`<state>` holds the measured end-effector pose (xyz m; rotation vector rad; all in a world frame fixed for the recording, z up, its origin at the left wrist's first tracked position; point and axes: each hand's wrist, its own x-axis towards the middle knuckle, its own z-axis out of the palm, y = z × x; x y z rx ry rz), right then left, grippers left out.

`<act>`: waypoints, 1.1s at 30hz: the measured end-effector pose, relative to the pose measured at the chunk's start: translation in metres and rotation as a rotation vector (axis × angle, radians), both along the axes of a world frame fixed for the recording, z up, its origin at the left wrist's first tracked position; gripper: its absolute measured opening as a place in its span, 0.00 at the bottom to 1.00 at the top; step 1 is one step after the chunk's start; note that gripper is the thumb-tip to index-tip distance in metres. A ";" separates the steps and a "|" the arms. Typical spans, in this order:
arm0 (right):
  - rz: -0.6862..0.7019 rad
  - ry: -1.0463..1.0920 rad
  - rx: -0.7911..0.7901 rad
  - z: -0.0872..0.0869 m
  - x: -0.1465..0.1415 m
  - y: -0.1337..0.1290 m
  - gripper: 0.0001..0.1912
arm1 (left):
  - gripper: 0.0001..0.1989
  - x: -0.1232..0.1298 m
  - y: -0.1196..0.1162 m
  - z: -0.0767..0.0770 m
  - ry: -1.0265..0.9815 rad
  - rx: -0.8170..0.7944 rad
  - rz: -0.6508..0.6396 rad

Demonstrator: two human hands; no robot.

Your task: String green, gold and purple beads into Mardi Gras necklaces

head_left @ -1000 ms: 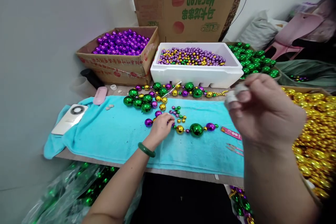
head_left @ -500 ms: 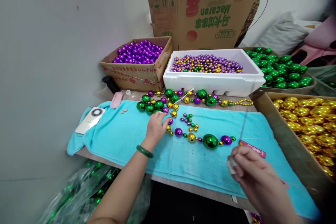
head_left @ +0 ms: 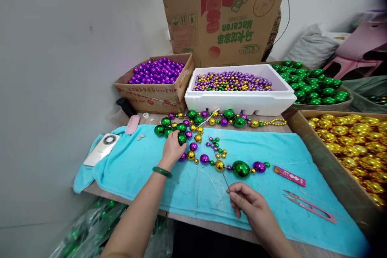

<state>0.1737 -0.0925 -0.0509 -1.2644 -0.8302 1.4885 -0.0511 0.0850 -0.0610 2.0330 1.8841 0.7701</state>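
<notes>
**Mid-strand on the bead string**

On the teal towel, my right hand pinches the needle, tip at 12 o'clock toward the bead strand. Left hand grips a green ball. Threading step, I reckon; next needs the needle lined up with that ball's hole.

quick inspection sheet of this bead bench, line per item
surface: turquoise towel spread over a wooden table.
job's things: bead strand lying on the towel; thin needle with pale thread.
clutter: phone, pink snips, pink card, loose green balls.
hands: left hand on a green ball; right hand pinches the needle.
cables: dark cord on the back wall.
surroundings: box of purple balls, foam tray of small beads, green balls, gold balls, tall carton.
</notes>
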 end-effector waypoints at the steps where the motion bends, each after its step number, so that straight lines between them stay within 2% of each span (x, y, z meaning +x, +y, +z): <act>1: 0.003 -0.025 -0.003 -0.001 0.002 0.001 0.17 | 0.27 0.000 -0.004 0.003 -0.151 0.003 0.005; 3: 0.001 -0.069 -0.003 0.000 0.006 0.002 0.19 | 0.27 0.003 -0.016 0.013 -0.522 -0.056 -0.001; 6: -0.005 -0.128 0.007 0.005 0.010 0.004 0.18 | 0.24 0.011 -0.036 0.033 -1.151 -0.289 -0.081; 8: -0.007 -0.170 0.026 0.009 0.010 0.004 0.17 | 0.19 0.016 -0.047 0.044 -1.497 -0.438 -0.118; 10: 0.007 -0.207 0.050 0.012 0.008 0.005 0.17 | 0.13 0.020 -0.054 0.052 -1.728 -0.518 -0.085; 12: 0.028 -0.238 0.071 0.014 0.006 0.004 0.17 | 0.10 0.023 -0.057 0.056 -1.864 -0.537 -0.014; 15: 0.038 -0.261 0.076 0.015 0.004 0.003 0.17 | 0.09 0.025 -0.059 0.058 -1.949 -0.547 0.043; 25: 0.015 -0.298 0.082 0.011 0.006 0.002 0.16 | 0.10 0.025 -0.067 0.062 -1.903 -0.569 -0.008; 33: 0.012 -0.364 0.073 0.009 0.010 0.001 0.16 | 0.12 0.023 -0.069 0.049 -1.835 -0.511 -0.059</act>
